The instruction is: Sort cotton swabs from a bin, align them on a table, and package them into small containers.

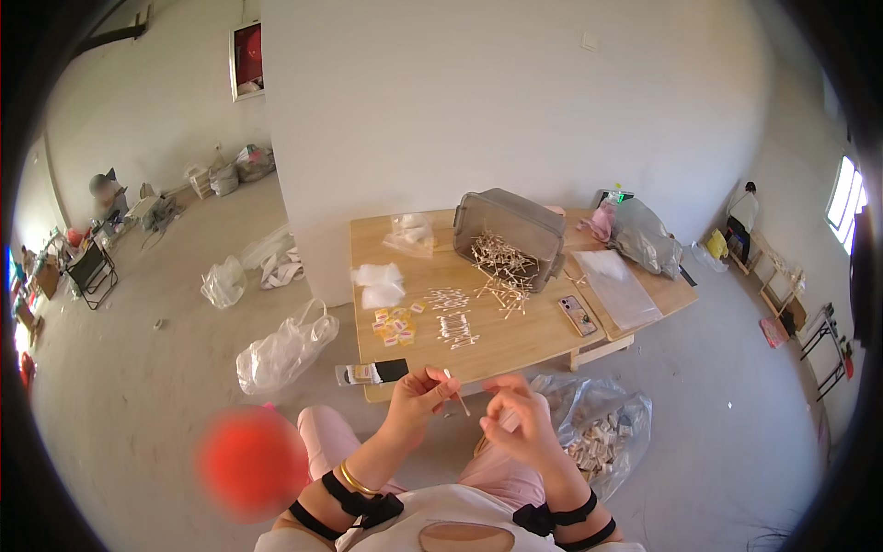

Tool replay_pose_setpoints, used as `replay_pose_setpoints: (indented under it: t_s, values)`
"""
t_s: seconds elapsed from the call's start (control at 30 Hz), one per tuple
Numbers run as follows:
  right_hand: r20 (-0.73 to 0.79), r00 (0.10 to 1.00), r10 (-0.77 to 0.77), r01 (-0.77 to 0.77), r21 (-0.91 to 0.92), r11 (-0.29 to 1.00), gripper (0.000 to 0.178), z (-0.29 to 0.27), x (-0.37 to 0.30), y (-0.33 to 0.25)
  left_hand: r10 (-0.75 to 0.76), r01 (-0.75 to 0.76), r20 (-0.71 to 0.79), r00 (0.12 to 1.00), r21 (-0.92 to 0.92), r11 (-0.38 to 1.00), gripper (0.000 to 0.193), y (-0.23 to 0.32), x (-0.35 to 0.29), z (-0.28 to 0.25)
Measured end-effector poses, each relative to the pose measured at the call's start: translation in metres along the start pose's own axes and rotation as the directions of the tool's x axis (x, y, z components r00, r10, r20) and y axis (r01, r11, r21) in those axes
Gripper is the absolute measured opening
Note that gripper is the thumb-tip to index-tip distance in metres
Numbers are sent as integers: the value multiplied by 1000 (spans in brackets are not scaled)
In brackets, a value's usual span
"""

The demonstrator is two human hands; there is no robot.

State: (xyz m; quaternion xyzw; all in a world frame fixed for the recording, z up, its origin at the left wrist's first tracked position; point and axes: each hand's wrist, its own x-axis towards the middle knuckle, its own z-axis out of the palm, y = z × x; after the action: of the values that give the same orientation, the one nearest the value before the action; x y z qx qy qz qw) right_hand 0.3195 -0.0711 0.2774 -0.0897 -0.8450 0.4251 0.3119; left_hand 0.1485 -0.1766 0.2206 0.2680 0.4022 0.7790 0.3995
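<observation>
My left hand (pixel 425 397) pinches a thin cotton swab (pixel 463 401) between thumb and fingers, above my lap at the table's near edge. Just right of the swab is my right hand (pixel 520 419), its fingers loosely bent and thumb apart, with nothing visible in it. On the wooden table (pixel 543 354), a grey plastic bin (pixel 510 216) lies tipped on its side with many loose swabs (pixel 506 267) spilling out. Nearer to me, smaller groups of swabs (pixel 455 329) lie spread out. Left of them is a pile of small yellow-and-white cards (pixel 394 326).
Clear plastic bags (pixel 379 285) lie at the table's left, a phone (pixel 577 316) and flat plastic sheets (pixel 618 288) at its right. A bag of small packs (pixel 602 437) stands on the floor by my right leg. A blurred red ball shape (pixel 253 463) hangs at lower left.
</observation>
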Motion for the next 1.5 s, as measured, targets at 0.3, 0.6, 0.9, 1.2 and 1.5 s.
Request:
replay_pose_setpoints:
  t_s: [0.3, 0.6, 0.9, 1.2, 1.5]
  values:
    - [49, 992, 119, -122, 58, 991, 22, 10, -5, 14, -157, 141, -93, 983, -164, 976, 8, -8, 1, -11]
    - [56, 972, 229, -231, 48, 972, 20, 13, -40, 101, -418, 484, -335, 844, 143, 863, 13, -119, 25, -121]
    - [23, 940, 340, -341, 29, 940, 17, 0, -69, 137, -309, 321, -406, 860, -40, 946, 14, -117, 152, -97]
    - [-490, 483, 726, -834, -4, 552, 38, -31, -200, 269, -893, 356, -8, 450, 919, 171, 42, -256, 3, -161]
    - [-115, -160, 981, -985, -50, -166, 56, 19, -356, 316, -990, 364, 44, -135, 931, -9, 72, -281, -56, -141]
